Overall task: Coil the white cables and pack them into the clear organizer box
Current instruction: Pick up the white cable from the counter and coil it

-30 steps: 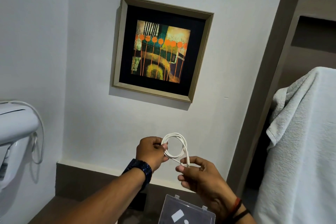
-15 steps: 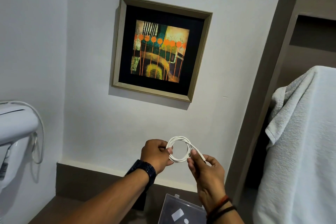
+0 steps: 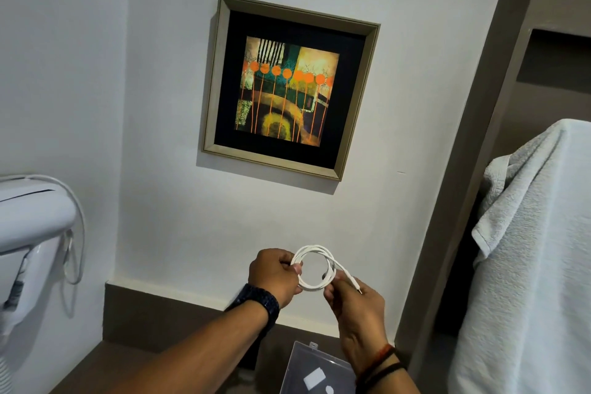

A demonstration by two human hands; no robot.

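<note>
Low in the middle of the frame, the left hand [image 3: 275, 277] was closed on the left side of a coiled white cable [image 3: 315, 269]. The right hand [image 3: 358, 304] pinched the coil's lower right, the plug end lying across its fingers. Below, at the bottom edge, the clear organizer box [image 3: 315, 371] lay, apparently holding small white pieces.

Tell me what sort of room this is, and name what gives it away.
Probably a hotel bathroom or dressing nook. A wall-mounted hair dryer hangs at the left, a white towel is draped at the right, and a framed abstract print decorates the plain wall above a dark counter.
</note>
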